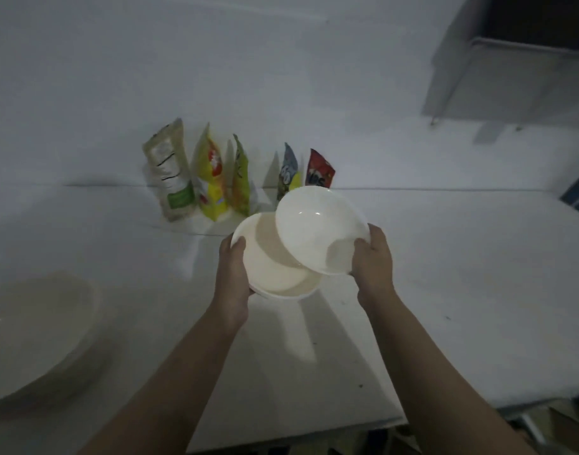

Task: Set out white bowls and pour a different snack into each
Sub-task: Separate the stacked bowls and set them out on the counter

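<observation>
White table (445,257) taken as landmark. At its far left edge, one large white bowl (35,336) is seen resting, blurred. Along the table's back, against the wall, five snack bags are stood upright in a row: pale bag (169,172), yellow bag (210,178), green bag (241,178), blue bag (288,174), red bag (319,169). Above the table's middle, a stack of bowls (275,267) is gripped at its left rim by the left hand (233,274), thumb over the edge. The top bowl (317,228) is held tilted, clasped at its right rim by the right hand (373,261), its lower edge resting in the stack.
</observation>
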A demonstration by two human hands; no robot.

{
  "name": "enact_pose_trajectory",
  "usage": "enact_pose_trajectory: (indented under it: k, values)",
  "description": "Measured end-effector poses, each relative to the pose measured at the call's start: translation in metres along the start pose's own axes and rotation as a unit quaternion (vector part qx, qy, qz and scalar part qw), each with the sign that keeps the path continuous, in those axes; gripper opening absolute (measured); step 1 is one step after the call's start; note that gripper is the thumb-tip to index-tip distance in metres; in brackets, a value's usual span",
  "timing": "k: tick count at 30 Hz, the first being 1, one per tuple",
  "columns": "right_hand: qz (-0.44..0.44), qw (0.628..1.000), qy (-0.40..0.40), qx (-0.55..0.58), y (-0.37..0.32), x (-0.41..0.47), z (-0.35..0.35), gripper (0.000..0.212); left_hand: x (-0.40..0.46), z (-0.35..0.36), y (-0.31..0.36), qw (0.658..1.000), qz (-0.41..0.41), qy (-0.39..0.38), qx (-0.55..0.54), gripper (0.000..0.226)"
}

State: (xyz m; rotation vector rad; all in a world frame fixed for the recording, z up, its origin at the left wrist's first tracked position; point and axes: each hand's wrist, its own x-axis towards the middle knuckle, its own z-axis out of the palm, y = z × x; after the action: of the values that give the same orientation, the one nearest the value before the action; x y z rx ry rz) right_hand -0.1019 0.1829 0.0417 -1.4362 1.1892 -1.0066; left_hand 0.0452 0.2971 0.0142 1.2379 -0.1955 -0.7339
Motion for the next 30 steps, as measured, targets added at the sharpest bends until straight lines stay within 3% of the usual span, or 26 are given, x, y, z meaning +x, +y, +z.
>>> enact_pose_trajectory:
  k: [3, 7, 16, 21, 24, 26, 30]
  values:
    - [0.103, 0.990, 0.043, 0.083, 0.036, 0.045, -0.046, 0.046, 0.011, 0.037, -0.028, 1.000, -0.020, 0.024, 0.005, 0.038]
    - [0.157, 0.976, 0.085, 0.121, 0.073, 0.099, -0.089, 0.048, 0.019, 0.076, -0.053, 0.999, -0.032, 0.035, -0.009, 0.039]
    - [0.159, 0.982, 0.100, -0.001, 0.102, 0.153, -0.118, 0.046, 0.028, 0.120, -0.091, 0.999, -0.035, 0.039, 0.014, 0.037]
    - [0.216, 0.956, 0.107, 0.166, 0.113, 0.123, -0.107, 0.043, 0.026, 0.116, -0.103, 0.997, -0.066, 0.049, -0.005, 0.046]
    - [0.202, 0.972, 0.045, 0.108, 0.111, 0.094, -0.089, 0.030, 0.022, 0.111, -0.108, 0.994, -0.091, 0.052, -0.041, 0.056]
    - [0.156, 0.986, -0.051, 0.042, 0.100, 0.086, -0.078, 0.031, 0.020, 0.107, -0.107, 0.994, -0.080, 0.065, -0.027, 0.049]
    - [0.033, 0.953, -0.272, -0.131, 0.084, 0.086, -0.057, 0.025, 0.016, 0.095, -0.097, 0.996, -0.053, 0.070, -0.012, 0.037]
